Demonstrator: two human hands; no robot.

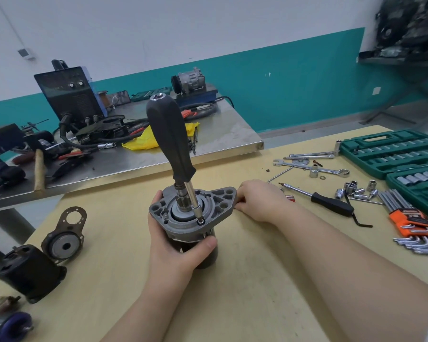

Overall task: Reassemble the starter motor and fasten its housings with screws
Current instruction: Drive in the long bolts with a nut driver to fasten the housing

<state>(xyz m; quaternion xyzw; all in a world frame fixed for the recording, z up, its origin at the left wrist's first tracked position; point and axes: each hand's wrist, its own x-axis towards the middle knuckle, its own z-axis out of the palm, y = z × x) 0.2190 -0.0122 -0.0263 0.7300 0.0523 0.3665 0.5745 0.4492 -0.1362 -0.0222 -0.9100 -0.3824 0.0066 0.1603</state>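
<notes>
Both hands are at the starter motor (192, 225), which stands upright near the middle of the pale wooden worktop (245, 280). Left hand (173, 245) wraps around the motor's dark body just under the aluminium flange, thumb pressed across the front. Right hand (260, 199) rests on the worktop just beside the flange's right-hand ear, its fingers curled at the edge of the casting; whether they pinch anything cannot be told.

A screwdriver (169, 141) with a thick dark handle stands free in the motor, tilted slightly left, its chrome shaft ending in a bit seated on a screw (201, 221) at the flange's front rim. Neither hand touches it.

To the left lie a dark housing (31, 272) and a rusty end plate (66, 236), well apart from the motor. To the right are loose sockets (353, 191), a combination spanner (311, 168), a black-handled driver (329, 202), an orange holder of hex keys (416, 225) and an open green socket case (393, 151). Behind stands a steel bench (158, 149) cluttered with tools and a blue welder (69, 95).
</notes>
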